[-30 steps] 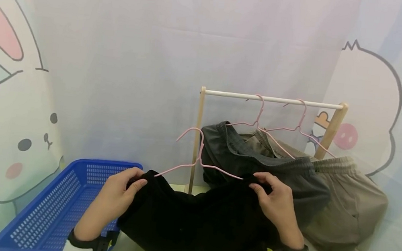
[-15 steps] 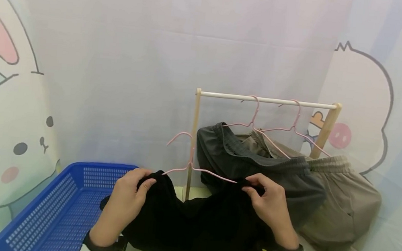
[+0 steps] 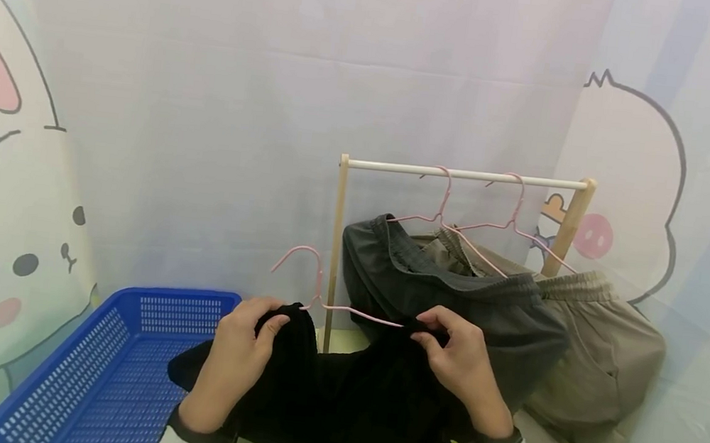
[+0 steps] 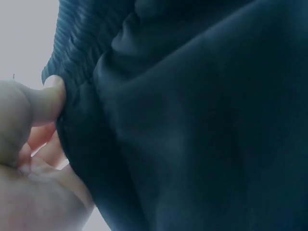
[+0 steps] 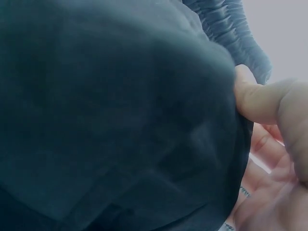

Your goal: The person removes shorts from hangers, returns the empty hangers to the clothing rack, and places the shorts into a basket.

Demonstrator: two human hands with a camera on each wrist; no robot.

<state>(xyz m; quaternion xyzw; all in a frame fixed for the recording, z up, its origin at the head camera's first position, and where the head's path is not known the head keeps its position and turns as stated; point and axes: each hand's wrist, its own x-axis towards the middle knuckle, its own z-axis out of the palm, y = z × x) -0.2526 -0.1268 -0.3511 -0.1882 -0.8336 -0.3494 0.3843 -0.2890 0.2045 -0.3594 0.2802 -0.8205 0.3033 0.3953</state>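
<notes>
Black pants (image 3: 338, 398) with a gathered elastic waistband hang between my two hands in the head view. My left hand (image 3: 239, 353) pinches one end of the waistband, thumb on the near side. At the other end, my right hand (image 3: 460, 363) pinches the band between thumb and fingers. A pink hanger (image 3: 359, 313) spans the waistband, its arm ends running into the cloth by each hand and its hook standing up, apart from the rail. Both wrist views show the thumb (image 4: 55, 98) and the opposite thumb (image 5: 257, 101) pressing the dark fabric's edge.
Behind to the right stands a rack with a white rail (image 3: 392, 168) and wooden posts. Grey pants (image 3: 450, 295) and khaki pants (image 3: 611, 360) hang there on pink hangers. A blue perforated basket (image 3: 115, 384) sits at the left, partly behind my left arm. Printed curtains surround the space.
My hands have drawn closer together, the left moving right and the right moving left. The pink hanger has shifted left and down, its hook now left of the rack's post.
</notes>
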